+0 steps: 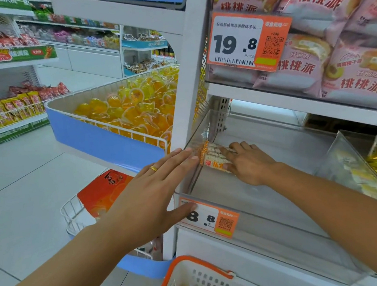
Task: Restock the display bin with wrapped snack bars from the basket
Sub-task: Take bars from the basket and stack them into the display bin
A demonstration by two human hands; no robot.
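1. The bin (271, 206), a clear-walled tray on the lower shelf, is almost bare, so there is plenty of room; its front lip and left wall are the edges to clear.
2. The basket (197, 279) sits below, with a few bars visible inside.
3. The left hand (146, 194) lies flat, fingers straight, against the bin's left wall.
4. The right hand (250, 162) presses the bar (214, 156) into the back-left corner; whether it grips is unclear.
5. The bar likely feels light, crinkly and slippery; hold its long sides.
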